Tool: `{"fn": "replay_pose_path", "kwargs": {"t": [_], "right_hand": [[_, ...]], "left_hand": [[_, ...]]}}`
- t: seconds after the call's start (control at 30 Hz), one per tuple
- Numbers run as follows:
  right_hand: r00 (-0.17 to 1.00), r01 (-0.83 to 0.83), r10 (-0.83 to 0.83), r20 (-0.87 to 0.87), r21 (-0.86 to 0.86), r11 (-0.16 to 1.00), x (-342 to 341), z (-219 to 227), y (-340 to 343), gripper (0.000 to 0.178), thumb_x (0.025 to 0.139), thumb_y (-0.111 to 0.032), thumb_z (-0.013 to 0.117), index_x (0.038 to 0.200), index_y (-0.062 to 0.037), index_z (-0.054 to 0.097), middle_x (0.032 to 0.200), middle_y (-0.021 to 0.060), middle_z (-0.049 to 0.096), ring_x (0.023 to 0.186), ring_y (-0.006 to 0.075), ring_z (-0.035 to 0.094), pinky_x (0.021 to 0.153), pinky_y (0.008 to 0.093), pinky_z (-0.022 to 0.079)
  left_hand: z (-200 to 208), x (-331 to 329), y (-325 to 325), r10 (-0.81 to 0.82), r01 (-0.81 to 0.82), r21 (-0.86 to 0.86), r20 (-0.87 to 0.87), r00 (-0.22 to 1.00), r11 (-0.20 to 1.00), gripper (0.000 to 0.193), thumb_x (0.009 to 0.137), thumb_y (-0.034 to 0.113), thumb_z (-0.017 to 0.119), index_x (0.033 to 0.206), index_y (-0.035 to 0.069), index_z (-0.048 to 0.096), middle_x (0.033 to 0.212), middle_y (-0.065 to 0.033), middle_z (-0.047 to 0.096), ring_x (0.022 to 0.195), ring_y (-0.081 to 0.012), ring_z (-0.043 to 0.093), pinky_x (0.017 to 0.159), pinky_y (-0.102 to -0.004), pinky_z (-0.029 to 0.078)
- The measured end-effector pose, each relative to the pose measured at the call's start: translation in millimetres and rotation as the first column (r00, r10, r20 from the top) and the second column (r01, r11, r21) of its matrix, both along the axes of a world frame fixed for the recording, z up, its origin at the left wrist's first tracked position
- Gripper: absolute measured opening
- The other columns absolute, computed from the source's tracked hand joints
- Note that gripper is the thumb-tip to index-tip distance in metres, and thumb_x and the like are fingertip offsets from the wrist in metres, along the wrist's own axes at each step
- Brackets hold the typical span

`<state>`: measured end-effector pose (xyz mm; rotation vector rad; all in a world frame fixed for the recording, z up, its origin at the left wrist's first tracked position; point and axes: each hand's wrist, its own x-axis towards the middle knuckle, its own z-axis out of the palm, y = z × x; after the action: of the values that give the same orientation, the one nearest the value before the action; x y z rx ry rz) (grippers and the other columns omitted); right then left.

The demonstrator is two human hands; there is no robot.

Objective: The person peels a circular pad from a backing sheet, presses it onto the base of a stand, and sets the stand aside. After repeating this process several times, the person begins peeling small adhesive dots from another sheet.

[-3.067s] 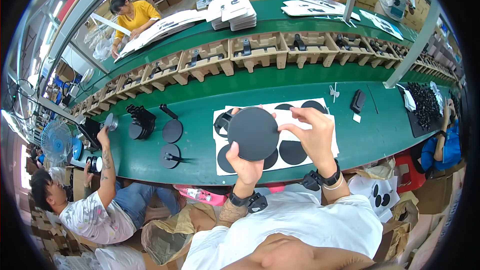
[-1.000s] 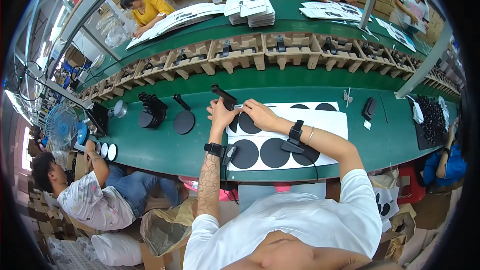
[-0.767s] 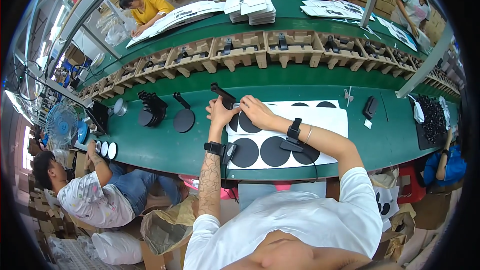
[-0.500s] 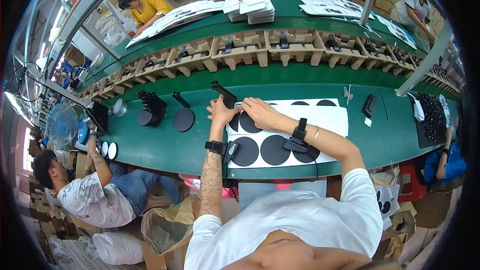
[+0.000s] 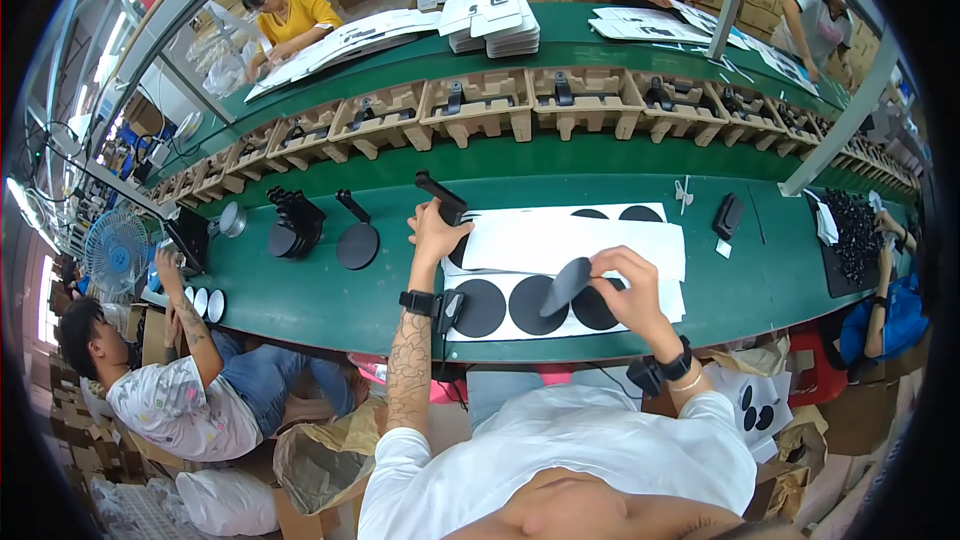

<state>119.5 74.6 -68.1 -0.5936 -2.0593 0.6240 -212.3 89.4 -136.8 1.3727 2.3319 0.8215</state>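
Observation:
My left hand [image 5: 436, 234] is closed around a black stand with an upright arm [image 5: 440, 196], at the upper left corner of the white sheets. Most of the stand's lower part is hidden by the hand. Pinched at its edge in my right hand [image 5: 630, 290] is a thin round black pad [image 5: 567, 287], held tilted above the sheets. Underneath lies a white sheet with round black pads [image 5: 480, 308] in a row. A blank white strip [image 5: 570, 243] covers part of it, with more black pads peeking out along the far edge.
Left on the green table [image 5: 400, 290] are a black round-based stand [image 5: 357, 246] and a cluster of similar stands [image 5: 292, 225]. A black part [image 5: 729, 215] lies right. Cardboard trays [image 5: 478, 105] line the back. A person [image 5: 190, 380] sits at left; others work across and at right.
My right hand has moved from beside the left hand toward the right and nearer me, now with a round black pad in it. The left hand stays on the stand.

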Motion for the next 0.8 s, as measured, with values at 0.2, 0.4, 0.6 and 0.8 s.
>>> {"fn": "replay_pose_path", "kwargs": {"t": [0.2,0.4,0.6,0.8], "right_hand": [[0.821,-0.379,0.051,-0.569,-0.477,0.793,-2.2,25.1,-23.9,0.013,0.076,0.002,0.069,0.075,-0.0009,0.056,0.078,0.0084,0.064,0.07,0.0162,0.063,0.063,0.029,0.052],[0.679,-0.651,-0.033,-0.733,-0.622,0.435,-32.6,50.4,-36.1,0.016,0.079,-0.002,0.068,0.078,-0.002,0.052,0.075,0.0069,0.061,0.064,0.0113,0.061,0.058,0.0227,0.052],[0.647,-0.695,-0.03,-0.762,-0.606,0.387,-35.1,43.4,-36.8,0.013,0.08,0.0,0.067,0.083,0.0008,0.055,0.08,0.0094,0.063,0.067,0.0138,0.065,0.059,0.0235,0.054],[0.668,-0.665,-0.038,-0.743,-0.619,0.417,-35.3,42.8,-35.5,0.014,0.08,0.0,0.068,0.083,0.001,0.055,0.08,0.0097,0.064,0.067,0.0139,0.065,0.06,0.0237,0.054]], "left_hand": [[69.3,71.5,-58.9,-0.557,-0.173,0.699,0.673,0.486,0.694,0.072,0.084,0.053,0.055,0.139,0.011,0.034,0.129,-0.0186,0.048,0.114,-0.0263,0.051,0.098,-0.0387,0.039],[127.6,149.1,-103.7,-0.703,-0.176,0.747,0.664,0.254,0.641,0.093,0.081,0.077,0.031,0.145,0.011,0.019,0.137,-0.0256,0.04,0.123,-0.0316,0.045,0.103,-0.0421,0.036],[130.8,158.3,-104.2,-0.72,-0.142,0.776,0.625,0.302,0.614,0.096,0.08,0.079,0.027,0.146,0.01,0.017,0.137,-0.029,0.037,0.126,-0.0357,0.041,0.102,-0.0455,0.036],[131.2,157.3,-102.0,-0.719,-0.117,0.779,0.617,0.32,0.616,0.096,0.08,0.079,0.027,0.146,0.011,0.016,0.137,-0.0293,0.037,0.125,-0.0359,0.042,0.102,-0.0457,0.037]]}}
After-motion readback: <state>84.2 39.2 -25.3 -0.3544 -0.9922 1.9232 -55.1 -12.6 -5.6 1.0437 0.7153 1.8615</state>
